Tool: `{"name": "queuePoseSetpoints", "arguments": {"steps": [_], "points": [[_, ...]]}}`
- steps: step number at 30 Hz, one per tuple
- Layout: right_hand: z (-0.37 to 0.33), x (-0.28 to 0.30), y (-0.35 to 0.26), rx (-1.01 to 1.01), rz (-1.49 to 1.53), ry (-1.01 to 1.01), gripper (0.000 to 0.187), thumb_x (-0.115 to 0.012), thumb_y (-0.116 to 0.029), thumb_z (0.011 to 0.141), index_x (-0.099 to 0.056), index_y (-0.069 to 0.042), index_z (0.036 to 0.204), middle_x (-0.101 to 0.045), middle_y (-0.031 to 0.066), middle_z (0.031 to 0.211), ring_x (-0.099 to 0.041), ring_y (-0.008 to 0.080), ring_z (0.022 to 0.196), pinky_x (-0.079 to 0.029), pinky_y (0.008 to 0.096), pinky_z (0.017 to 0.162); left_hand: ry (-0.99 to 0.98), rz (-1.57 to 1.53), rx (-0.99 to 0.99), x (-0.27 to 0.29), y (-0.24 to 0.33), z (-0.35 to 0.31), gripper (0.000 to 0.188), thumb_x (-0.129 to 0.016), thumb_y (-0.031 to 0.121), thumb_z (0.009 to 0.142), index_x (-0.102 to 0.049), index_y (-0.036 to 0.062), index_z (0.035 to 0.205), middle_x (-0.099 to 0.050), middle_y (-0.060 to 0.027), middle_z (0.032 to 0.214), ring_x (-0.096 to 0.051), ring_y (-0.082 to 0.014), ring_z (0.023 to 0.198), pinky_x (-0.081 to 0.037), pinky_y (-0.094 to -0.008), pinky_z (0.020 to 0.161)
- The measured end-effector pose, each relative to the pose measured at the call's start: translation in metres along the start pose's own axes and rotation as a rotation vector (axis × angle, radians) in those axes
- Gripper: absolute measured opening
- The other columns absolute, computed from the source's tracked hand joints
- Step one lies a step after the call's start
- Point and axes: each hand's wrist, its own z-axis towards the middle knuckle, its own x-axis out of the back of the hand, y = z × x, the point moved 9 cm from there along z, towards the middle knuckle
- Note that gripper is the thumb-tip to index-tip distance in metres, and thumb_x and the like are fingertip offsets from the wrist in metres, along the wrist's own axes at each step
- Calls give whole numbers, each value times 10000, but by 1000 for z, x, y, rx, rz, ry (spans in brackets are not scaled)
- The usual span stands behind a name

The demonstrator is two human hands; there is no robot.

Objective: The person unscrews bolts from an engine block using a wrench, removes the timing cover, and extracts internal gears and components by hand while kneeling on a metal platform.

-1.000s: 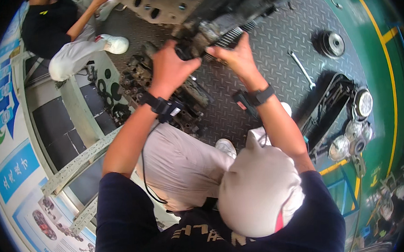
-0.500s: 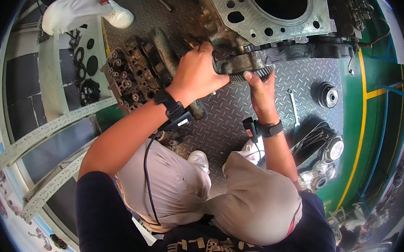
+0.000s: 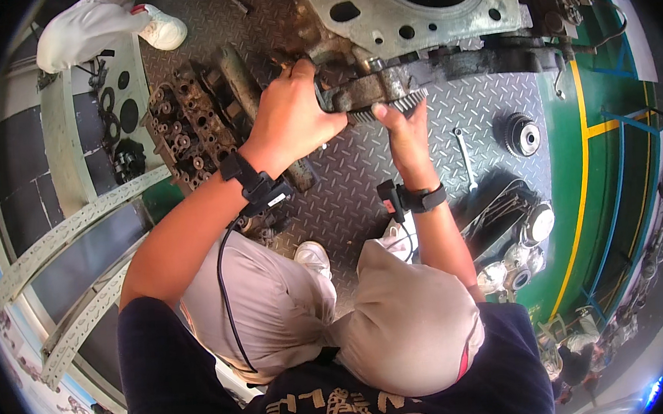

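A toothed metal gear (image 3: 367, 115) sits against the near side of the engine block (image 3: 351, 45), below a dark cast flange (image 3: 384, 85). My right hand (image 3: 410, 141) grips the gear's right part, thumb on its near side and fingers partly hidden around its edge. At the gear's left end, my left hand (image 3: 287, 124) is closed, its thumb against the gear. The left fingers reach up beside the flange, and their tips are partly hidden. Both wrists wear black straps with small devices.
A rusty cylinder head (image 3: 187, 125) and a long metal tube (image 3: 244, 82) lie left of the block. On the tread-plate floor to the right are a wrench (image 3: 465, 159) and a round geared part (image 3: 522, 135). Another person's white shoe (image 3: 164, 28) is at upper left.
The whole view has shifted, so the block, gear and hands appear a little further left and higher. Both hands keep the same hold on the gear.
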Motion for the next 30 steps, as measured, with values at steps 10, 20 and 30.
{"name": "queuePoseSetpoints", "arguments": {"steps": [10, 20, 30], "points": [[-8, -9, -13, 39, 47, 41, 790, -808, -1, 756, -384, -21, 1422, -601, 91, 1275, -609, 207, 1152, -492, 356, 1018, -4, 84, -18, -2, -3, 1, 644, -855, 236, 659, -631, -110, 1153, -697, -294, 1045, -692, -453, 992, -559, -453, 874], [-8, -8, -16, 0, 83, 45, 733, -844, -32, 747, -419, -19, 1344, -591, 94, 1235, -614, 189, 1103, -532, 337, 938, -190, -831, 426, 14, -29, -19, 1071, -828, 465, 818, -259, -93, 1535, -520, -311, 1421, -547, -400, 1290, -477, -490, 1053], [8, 27, 36, 27, 217, 160, 1078, -829, -354, 854, -168, 69, 1593, -427, 182, 1518, -411, 282, 1398, -290, 389, 1201, 78, -1251, 848, -61, -44, -46, 880, -633, 726, 892, -419, 138, 1512, -626, -154, 1292, -661, -356, 1112, -563, -556, 877]]}}
